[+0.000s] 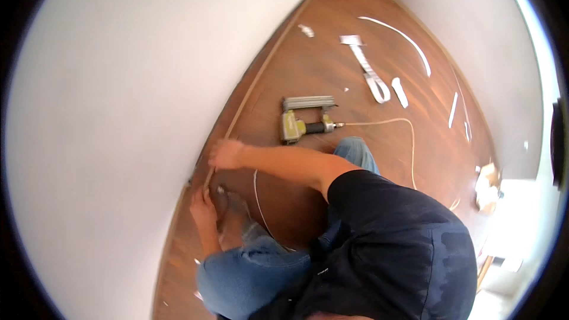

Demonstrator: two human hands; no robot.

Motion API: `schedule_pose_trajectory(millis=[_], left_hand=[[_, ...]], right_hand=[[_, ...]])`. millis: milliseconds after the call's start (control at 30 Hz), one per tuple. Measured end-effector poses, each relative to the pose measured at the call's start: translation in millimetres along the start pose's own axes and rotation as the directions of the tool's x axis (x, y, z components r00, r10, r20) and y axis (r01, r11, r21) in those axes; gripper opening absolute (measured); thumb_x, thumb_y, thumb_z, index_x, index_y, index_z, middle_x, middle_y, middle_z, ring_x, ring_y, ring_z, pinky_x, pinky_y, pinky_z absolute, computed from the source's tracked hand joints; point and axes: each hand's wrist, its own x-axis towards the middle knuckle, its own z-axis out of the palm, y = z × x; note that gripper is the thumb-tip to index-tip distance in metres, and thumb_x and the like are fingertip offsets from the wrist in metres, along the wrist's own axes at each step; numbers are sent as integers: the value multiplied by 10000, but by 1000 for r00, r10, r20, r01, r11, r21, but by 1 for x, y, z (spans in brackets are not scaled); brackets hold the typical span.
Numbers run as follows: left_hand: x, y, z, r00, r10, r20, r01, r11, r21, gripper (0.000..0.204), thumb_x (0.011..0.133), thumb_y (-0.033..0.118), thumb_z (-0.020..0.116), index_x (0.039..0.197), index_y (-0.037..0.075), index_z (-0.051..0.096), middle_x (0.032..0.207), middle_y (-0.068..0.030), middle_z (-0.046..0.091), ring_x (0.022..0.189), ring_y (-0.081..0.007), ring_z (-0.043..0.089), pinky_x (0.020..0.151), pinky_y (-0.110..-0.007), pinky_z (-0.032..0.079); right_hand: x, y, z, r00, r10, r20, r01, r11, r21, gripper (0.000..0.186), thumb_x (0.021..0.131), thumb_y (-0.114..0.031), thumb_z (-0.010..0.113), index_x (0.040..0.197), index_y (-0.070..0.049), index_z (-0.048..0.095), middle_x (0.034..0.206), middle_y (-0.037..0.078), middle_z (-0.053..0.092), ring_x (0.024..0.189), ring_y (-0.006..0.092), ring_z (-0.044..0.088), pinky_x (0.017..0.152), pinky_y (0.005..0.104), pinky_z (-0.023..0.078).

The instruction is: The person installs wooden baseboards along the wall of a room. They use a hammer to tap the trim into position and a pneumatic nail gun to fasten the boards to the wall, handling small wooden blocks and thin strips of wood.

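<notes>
A thin brown wooden trim strip (pixel 253 88) runs along the foot of the white wall. My right hand (pixel 227 154) is closed over it, slightly blurred, its arm reaching across from the right. Just nearer to me, my left hand (pixel 203 208) pinches the same strip low against the wall, fingertips on its edge. The part of the strip under my palms is hidden. Beyond my right forearm, a green and black nail gun (pixel 305 121) lies on its side on the floor, apart from both hands.
A pale air hose (pixel 382 121) leads from the nail gun and curves back across the brown wood floor (pixel 355 148). White paper scraps and curled strips (pixel 379 88) lie farther off. A cardboard box (pixel 488 189) stands at the right. My bent knee (pixel 255 275) is close by the wall.
</notes>
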Motion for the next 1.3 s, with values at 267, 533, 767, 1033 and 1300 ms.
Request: schedule_pose_trajectory(millis=[267, 533, 767, 1033, 1300], left_hand=[[22, -23, -2, 990, -139, 6, 139, 990, -18, 326, 1030, 297, 616, 1247, 70, 705, 1212, -219, 695, 1090, -439, 651, 955, -500, 539], [-14, -3, 13, 806, -582, 105, 579, 740, -343, 481, 1016, 435, 643, 1073, -41, 684, 876, -196, 745, 787, -324, 732, 777, -441, 579], [7, -7, 25, 716, -599, 358, 669, 446, -594, 583, 1041, 526, 577, 980, -35, 722, 768, -128, 728, 674, -204, 731, 697, -340, 580], [31, -2, 42, 735, -620, 273, 484, 199, -852, 530, 1081, 451, 550, 1105, -51, 717, 840, -111, 741, 610, -157, 606, 600, -325, 525], [36, -5, 43, 730, -614, 301, 509, 193, -839, 516, 1086, 422, 548, 1095, -67, 713, 897, -120, 756, 656, -158, 610, 609, -318, 534]], right_hand=[[13, 10, 12, 989, 54, -135, -47, 997, 55, 320, 979, -384, 627, 1138, -128, 733, 1215, 118, 717, 1163, 330, 644, 1013, 475, 494], [4, 31, 10, 995, 40, -95, -34, 997, 64, 321, 977, -380, 649, 1147, -119, 726, 1174, 118, 719, 1136, 349, 635, 985, 488, 491], [1, 49, 11, 986, 78, -150, -80, 997, -6, 383, 972, -407, 667, 1198, -103, 724, 1189, 138, 714, 1128, 367, 635, 991, 489, 488], [15, 63, 1, 989, 79, -123, -80, 997, -3, 426, 1000, -438, 632, 1238, -95, 717, 1200, 147, 718, 1124, 388, 635, 1009, 482, 485], [14, 66, -5, 986, 158, -45, -159, 987, -22, 477, 1000, -492, 622, 1252, -97, 713, 1106, 177, 738, 1099, 387, 646, 984, 503, 484]])
